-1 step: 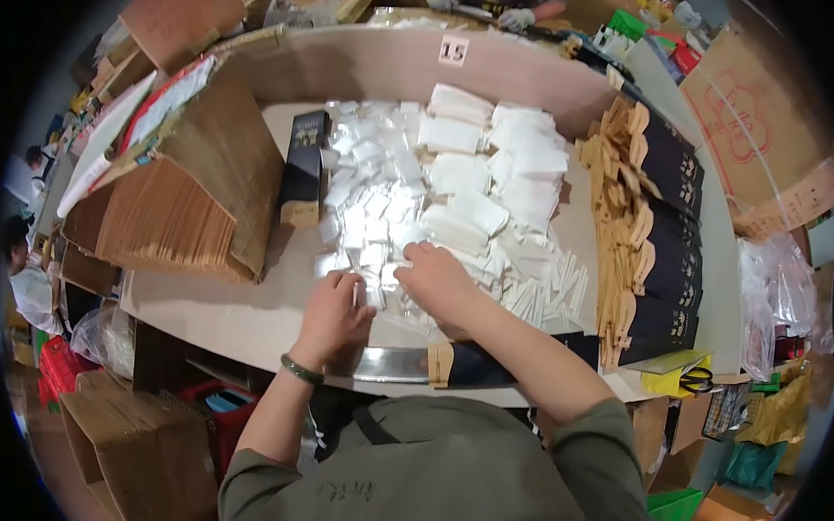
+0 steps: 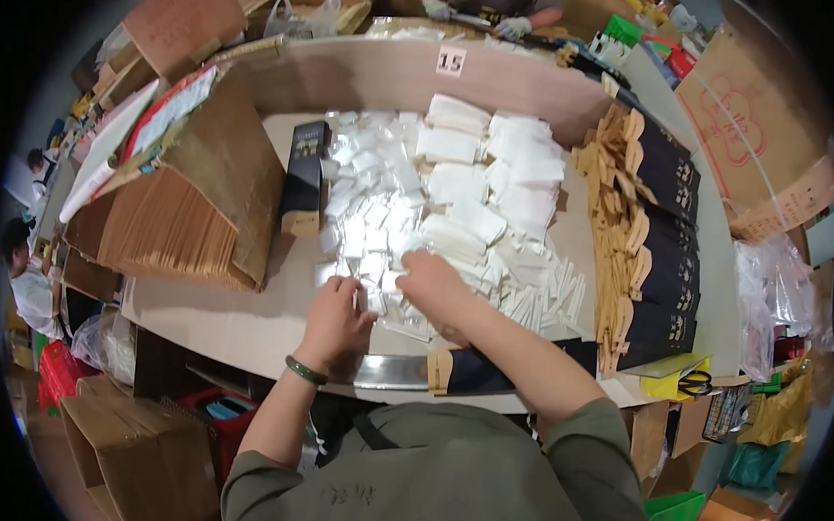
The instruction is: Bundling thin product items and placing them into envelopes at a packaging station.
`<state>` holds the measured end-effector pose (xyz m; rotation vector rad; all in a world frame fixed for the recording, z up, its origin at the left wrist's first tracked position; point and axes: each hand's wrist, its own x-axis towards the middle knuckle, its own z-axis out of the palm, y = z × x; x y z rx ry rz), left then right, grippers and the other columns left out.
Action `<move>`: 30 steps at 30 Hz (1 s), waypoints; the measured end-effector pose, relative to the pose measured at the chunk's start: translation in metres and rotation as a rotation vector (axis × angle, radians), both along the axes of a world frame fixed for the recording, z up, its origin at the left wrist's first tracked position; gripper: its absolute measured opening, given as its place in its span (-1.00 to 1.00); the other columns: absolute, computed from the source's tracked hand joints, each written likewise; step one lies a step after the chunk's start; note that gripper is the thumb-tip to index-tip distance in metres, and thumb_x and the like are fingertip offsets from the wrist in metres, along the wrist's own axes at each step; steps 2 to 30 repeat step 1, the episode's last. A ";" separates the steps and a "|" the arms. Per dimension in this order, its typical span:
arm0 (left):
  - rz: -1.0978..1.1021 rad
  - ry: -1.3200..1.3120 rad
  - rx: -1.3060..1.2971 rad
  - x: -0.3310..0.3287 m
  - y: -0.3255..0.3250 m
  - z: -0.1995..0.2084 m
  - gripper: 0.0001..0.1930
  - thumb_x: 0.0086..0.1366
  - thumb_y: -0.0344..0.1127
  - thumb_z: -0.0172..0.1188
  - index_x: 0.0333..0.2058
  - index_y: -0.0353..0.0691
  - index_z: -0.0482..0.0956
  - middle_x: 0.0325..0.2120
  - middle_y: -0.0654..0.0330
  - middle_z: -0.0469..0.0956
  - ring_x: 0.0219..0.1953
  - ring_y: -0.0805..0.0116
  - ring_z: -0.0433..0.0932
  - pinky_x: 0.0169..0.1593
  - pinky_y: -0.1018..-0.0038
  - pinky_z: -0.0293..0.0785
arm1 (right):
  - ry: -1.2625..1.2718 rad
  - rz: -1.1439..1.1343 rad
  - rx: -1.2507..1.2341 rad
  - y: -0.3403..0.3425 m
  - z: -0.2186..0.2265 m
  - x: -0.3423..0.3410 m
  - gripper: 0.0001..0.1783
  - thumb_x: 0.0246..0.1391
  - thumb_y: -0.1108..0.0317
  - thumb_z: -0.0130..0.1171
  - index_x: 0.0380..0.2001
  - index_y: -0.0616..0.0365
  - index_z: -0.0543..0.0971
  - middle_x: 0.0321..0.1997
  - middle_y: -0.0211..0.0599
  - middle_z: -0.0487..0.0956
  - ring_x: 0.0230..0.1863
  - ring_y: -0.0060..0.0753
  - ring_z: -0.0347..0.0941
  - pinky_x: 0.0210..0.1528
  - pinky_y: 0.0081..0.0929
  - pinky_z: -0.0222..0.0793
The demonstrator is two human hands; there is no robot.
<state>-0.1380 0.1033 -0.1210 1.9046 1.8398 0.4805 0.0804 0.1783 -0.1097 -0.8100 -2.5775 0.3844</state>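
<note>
Both my hands work at the near end of a heap of small clear packets (image 2: 357, 180). My left hand (image 2: 339, 322), with a green bangle (image 2: 305, 370) at its wrist, has bent fingers at the heap's near left side. Its grasp is hidden. Just right of it, my right hand (image 2: 434, 287) is curled with its fingers down among the packets; what they pinch cannot be seen. White folded pouches (image 2: 458, 184) lie in rows beside the heap, with slim white sticks or strips (image 2: 552, 288) nearer me.
An open carton (image 2: 255, 177) packed with brown sheets stands left, beside a dark box (image 2: 305, 178). Dark sleeves with tan ends (image 2: 661, 251) line the right side. At the near edge lie a metal strip (image 2: 390, 372) and a dark sleeve (image 2: 477, 371). Scissors (image 2: 694, 380) sit near right.
The whole view has shifted slightly, the table now lower in the picture. My right fingers look a little more tightly curled. My left hand stays in about the same place.
</note>
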 end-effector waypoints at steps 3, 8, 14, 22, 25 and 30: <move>-0.005 0.024 -0.070 0.002 0.005 -0.001 -0.41 0.03 -0.13 0.45 0.04 -0.11 0.49 -0.09 -0.02 0.48 -0.05 -0.04 0.50 0.05 0.14 0.43 | -0.027 0.072 0.015 0.019 -0.025 -0.002 -0.68 -0.08 0.32 0.21 -0.17 0.02 0.55 -0.32 -0.09 0.49 -0.14 -0.01 0.48 -0.13 -0.16 0.46; -0.005 0.024 -0.070 0.002 0.005 -0.001 -0.41 0.03 -0.13 0.45 0.04 -0.11 0.49 -0.09 -0.02 0.48 -0.05 -0.04 0.50 0.05 0.14 0.43 | -0.027 0.072 0.015 0.019 -0.025 -0.002 -0.68 -0.08 0.32 0.21 -0.17 0.02 0.55 -0.32 -0.09 0.49 -0.14 -0.01 0.48 -0.13 -0.16 0.46; -0.005 0.024 -0.070 0.002 0.005 -0.001 -0.41 0.03 -0.13 0.45 0.04 -0.11 0.49 -0.09 -0.02 0.48 -0.05 -0.04 0.50 0.05 0.14 0.43 | -0.027 0.072 0.015 0.019 -0.025 -0.002 -0.68 -0.08 0.32 0.21 -0.17 0.02 0.55 -0.32 -0.09 0.49 -0.14 -0.01 0.48 -0.13 -0.16 0.46; -0.005 0.024 -0.070 0.002 0.005 -0.001 -0.41 0.03 -0.13 0.45 0.04 -0.11 0.49 -0.09 -0.02 0.48 -0.05 -0.04 0.50 0.05 0.14 0.43 | -0.027 0.072 0.015 0.019 -0.025 -0.002 -0.68 -0.08 0.32 0.21 -0.17 0.02 0.55 -0.32 -0.09 0.49 -0.14 -0.01 0.48 -0.13 -0.16 0.46; -0.005 0.024 -0.070 0.002 0.005 -0.001 -0.41 0.03 -0.13 0.45 0.04 -0.11 0.49 -0.09 -0.02 0.48 -0.05 -0.04 0.50 0.05 0.14 0.43 | -0.027 0.072 0.015 0.019 -0.025 -0.002 -0.68 -0.08 0.32 0.21 -0.17 0.02 0.55 -0.32 -0.09 0.49 -0.14 -0.01 0.48 -0.13 -0.16 0.46; -0.005 0.024 -0.070 0.002 0.005 -0.001 -0.41 0.03 -0.13 0.45 0.04 -0.11 0.49 -0.09 -0.02 0.48 -0.05 -0.04 0.50 0.05 0.14 0.43 | -0.027 0.072 0.015 0.019 -0.025 -0.002 -0.68 -0.08 0.32 0.21 -0.17 0.02 0.55 -0.32 -0.09 0.49 -0.14 -0.01 0.48 -0.13 -0.16 0.46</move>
